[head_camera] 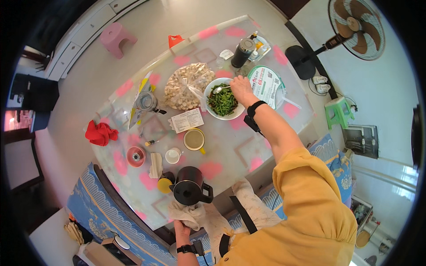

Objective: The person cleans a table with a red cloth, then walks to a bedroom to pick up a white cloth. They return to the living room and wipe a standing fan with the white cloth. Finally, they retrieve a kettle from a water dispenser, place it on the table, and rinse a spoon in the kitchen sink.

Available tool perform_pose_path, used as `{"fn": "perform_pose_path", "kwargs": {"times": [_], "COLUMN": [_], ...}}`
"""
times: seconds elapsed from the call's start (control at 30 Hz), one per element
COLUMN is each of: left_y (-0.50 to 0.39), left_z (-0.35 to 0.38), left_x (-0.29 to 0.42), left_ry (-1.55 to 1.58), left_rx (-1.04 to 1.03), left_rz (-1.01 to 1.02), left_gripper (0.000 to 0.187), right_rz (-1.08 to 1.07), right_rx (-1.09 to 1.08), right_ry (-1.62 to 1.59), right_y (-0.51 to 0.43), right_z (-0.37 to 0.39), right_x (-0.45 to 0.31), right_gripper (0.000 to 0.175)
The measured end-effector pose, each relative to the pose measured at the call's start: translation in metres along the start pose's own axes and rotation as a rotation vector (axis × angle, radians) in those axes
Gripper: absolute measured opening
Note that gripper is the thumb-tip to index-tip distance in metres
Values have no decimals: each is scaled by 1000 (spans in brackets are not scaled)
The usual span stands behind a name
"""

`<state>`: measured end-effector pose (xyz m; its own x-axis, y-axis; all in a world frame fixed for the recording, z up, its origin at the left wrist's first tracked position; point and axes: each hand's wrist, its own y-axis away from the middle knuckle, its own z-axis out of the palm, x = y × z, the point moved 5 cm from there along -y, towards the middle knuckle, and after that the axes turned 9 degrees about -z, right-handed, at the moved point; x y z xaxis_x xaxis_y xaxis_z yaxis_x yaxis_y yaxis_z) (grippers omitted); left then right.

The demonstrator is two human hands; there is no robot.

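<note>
My left hand (182,228) grips a crumpled beige cloth (188,214) at the table's near edge, just below a dark electric kettle (189,186). My right hand (241,87) reaches across the table to the right rim of a white bowl (229,117). Its fingers are curled down over that rim; whether they pinch it or the spoon handle is hidden. Chopped green vegetables (223,103) in dark sauce fill the bowl, and a metal spoon (218,89) lies on them, its handle pointing towards my right hand.
Around the bowl are a bag of pale dried pieces (188,88), a hand fan (266,84), and a black thermos (243,53). Nearer stand a yellow mug (194,139), white cup (173,155), glass pitcher (146,101), yellow-lidded jar (164,185) and red cloth (101,133).
</note>
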<state>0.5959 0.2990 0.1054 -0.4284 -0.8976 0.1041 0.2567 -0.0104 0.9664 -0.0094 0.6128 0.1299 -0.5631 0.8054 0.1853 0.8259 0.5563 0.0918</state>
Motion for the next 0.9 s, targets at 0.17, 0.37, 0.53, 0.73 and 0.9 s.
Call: {"fn": "perform_pose_path", "kwargs": {"times": [0.17, 0.37, 0.53, 0.73, 0.9], "left_y": [7, 10, 9, 9, 18], "left_z": [17, 33, 31, 27, 30], "left_x": [-38, -57, -61, -55, -40], "left_ry": [68, 83, 103, 50, 14], "left_rx": [31, -3, 44, 35, 42], "left_rz": [6, 64, 56, 29, 15], "left_gripper": [51, 50, 50, 51, 53], "right_rz": [-118, -167, -180, -151, -42], "right_rx": [-162, -158, -24, 66, 300], "right_ry": [52, 26, 3, -107, -312], "right_y": [-26, -26, -23, -22, 16], "right_z": [37, 39, 23, -11, -80], "right_x": [6, 6, 0, -9, -26], "right_gripper": [16, 14, 11, 10, 5]}}
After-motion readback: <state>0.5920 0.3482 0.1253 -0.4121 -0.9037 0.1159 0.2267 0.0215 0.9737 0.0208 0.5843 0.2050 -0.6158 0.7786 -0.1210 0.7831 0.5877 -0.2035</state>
